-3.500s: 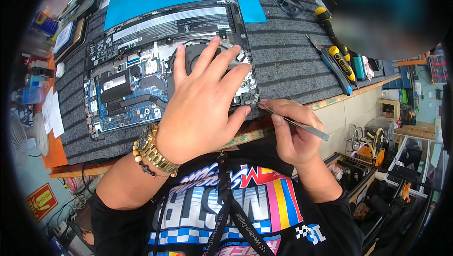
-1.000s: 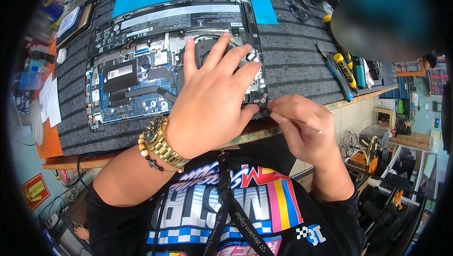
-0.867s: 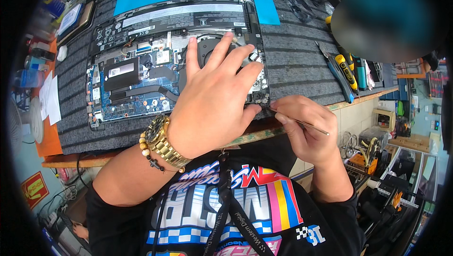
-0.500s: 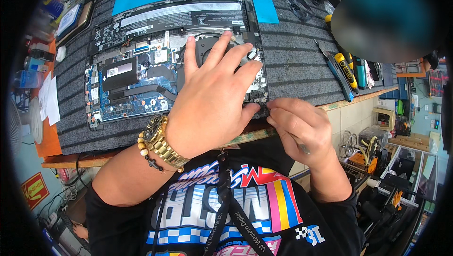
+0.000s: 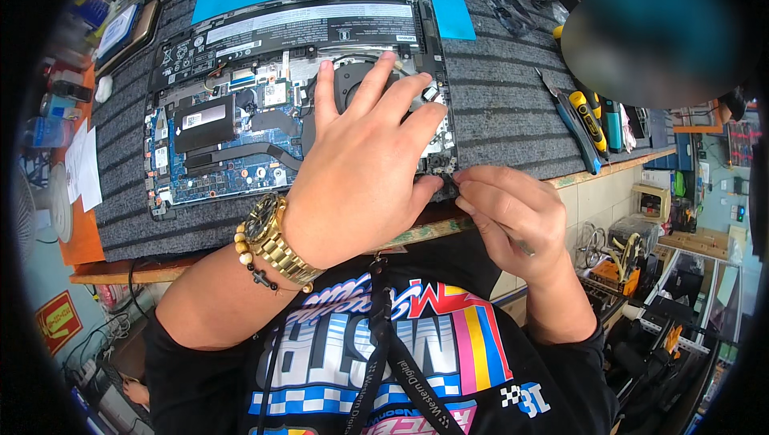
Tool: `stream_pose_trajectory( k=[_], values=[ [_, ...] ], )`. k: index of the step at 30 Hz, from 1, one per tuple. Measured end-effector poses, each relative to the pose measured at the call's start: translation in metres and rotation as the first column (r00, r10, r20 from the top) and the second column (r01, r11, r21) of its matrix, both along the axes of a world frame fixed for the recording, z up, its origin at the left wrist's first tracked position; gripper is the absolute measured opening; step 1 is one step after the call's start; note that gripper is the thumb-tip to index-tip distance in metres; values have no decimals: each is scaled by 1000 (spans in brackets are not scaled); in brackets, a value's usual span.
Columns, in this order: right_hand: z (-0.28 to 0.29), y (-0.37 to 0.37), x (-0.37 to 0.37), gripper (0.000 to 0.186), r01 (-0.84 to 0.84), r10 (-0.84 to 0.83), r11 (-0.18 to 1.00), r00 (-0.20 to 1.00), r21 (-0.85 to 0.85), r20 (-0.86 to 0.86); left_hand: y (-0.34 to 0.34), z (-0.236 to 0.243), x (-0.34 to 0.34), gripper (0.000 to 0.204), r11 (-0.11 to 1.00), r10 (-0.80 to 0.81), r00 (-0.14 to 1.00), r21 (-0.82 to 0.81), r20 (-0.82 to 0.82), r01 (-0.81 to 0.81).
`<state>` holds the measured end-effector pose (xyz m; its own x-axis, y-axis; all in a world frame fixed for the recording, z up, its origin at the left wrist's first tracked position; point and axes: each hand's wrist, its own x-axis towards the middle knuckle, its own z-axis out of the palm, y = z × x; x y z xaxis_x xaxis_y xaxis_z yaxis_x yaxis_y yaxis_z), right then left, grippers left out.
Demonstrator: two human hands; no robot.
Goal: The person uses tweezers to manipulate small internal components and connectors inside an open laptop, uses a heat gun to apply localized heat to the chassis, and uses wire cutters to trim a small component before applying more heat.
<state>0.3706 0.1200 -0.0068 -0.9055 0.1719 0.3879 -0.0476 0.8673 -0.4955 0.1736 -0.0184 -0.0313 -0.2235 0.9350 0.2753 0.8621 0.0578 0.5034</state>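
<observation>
The laptop (image 5: 300, 74) lies on the worktop (image 5: 412, 235) with its insides bare, so the opening-up looks done; the battery (image 5: 308, 30) sits along the laptop's far side, and the blue circuit board (image 5: 200, 187) and the fan (image 5: 347, 79) are in place too, the fan partly hidden by the left hand (image 5: 352, 169); what seems unfinished is the laptop's near right corner; the left hand lies palm down over the laptop's right half, its fingers spread and gripping nothing; the right hand (image 5: 517, 211), just beside that corner, has its fingers pinched closed on what looks like a slim metal tool (image 5: 525, 248), of which only a short end shows; whether its tip touches the laptop, I cannot tell; nothing covers the parts, so closing up is, I judge, not yet done; the cutters (image 5: 578, 140) and the yellow screwdriver (image 5: 587, 118) lie right of the laptop, out of the hands.
</observation>
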Motion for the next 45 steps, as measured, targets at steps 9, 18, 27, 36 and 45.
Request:
stream_pose_trajectory(
  k=[9,18,27,36,45],
  values=[
    [-11,0,3,20,56,-65,991,995,-120,-75,0,0,0,67,1000,0,1000,5,-1,0],
    [-10,7,6,8,110,-136,936,989,-336,-58,1,-1,0,67,1000,0,1000,6,0,0],
    [-2,8,0,5,118,-121,953,993,-279,6,0,0,0,68,1000,4,1000,-3,-1,-4],
    [-9,5,5,2,208,-225,833,974,-513,29,0,0,0,69,1000,1,1000,-2,2,-1],
    [-11,-12,27,11,84,-272,616,956,-783,-111,1,13,-1,43,986,-134,991,102,-29,136]
  ],
)
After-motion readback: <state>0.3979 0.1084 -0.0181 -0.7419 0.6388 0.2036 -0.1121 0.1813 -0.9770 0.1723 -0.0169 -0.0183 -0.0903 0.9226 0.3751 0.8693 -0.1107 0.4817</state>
